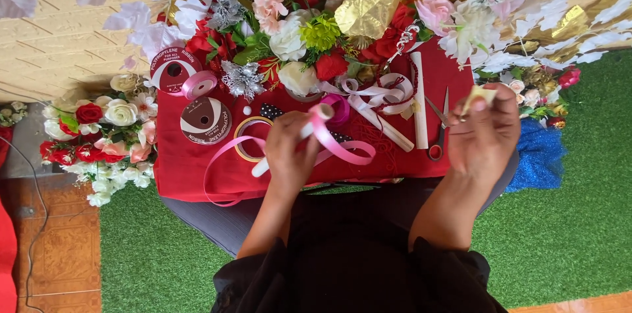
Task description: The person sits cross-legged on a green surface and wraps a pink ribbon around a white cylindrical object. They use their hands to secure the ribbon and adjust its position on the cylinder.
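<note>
**Pink ribbon on a white stick, tape in the other hand**

The left hand [289, 152] is over the near edge of the desk [184, 168], which is covered in red cloth. Its fingers [284, 130] are clamped on a white stick [308, 130] that points up and to the right, with a pink ribbon [339, 145] wrapped at its top. The ribbon loops away to the right of the hand and trails in a long curve to the left, down over the front of the cloth.

The right hand [486, 135] is raised at the right end of the desk, its fingers pinched together on a small pale scrap, seemingly tape [479, 94].

Scissors [440, 132] with red handles lie just left of that hand. Two ribbon spools [205, 120] sit at the left of the cloth, a tape ring [245, 136] beside them. Artificial flowers [316, 30] crowd the far side, and another bunch [99, 135] lies on the green mat [566, 221] to the left.
</note>
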